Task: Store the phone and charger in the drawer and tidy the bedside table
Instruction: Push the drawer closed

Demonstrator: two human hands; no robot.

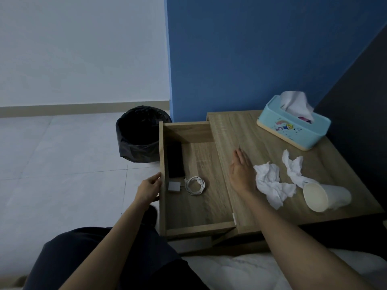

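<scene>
Head view looks down on a wooden bedside counter (240, 130) with its drawer (161, 147) pulled out to the left. Inside the drawer the dark phone (175, 160) lies along the front wall, and just beside its near end sit the white charger plug (174, 186) and its coiled cable (195, 185). So the storing step looks done, and the drawer stands ready to be closed.

Left hand (149, 190) rests against the outer face of the drawer front, fingers loosely spread and nothing pinched, placed as if to push. Right hand (241, 171) lies flat and open on the counter top, palm down, holding nothing, its edge touching one crumpled tissue (270, 185). A second crumpled tissue (293, 167) lies near it, and a white paper cup (323, 196) lies tipped on its side just beside both. A blue tissue box (297, 124) stands at the back.

My judgement: the next move is a straight push on the drawer front until it sits flush. After that the tissues and cup need gathering and carrying to the black-lined bin (140, 132) on the floor beyond the drawer.
</scene>
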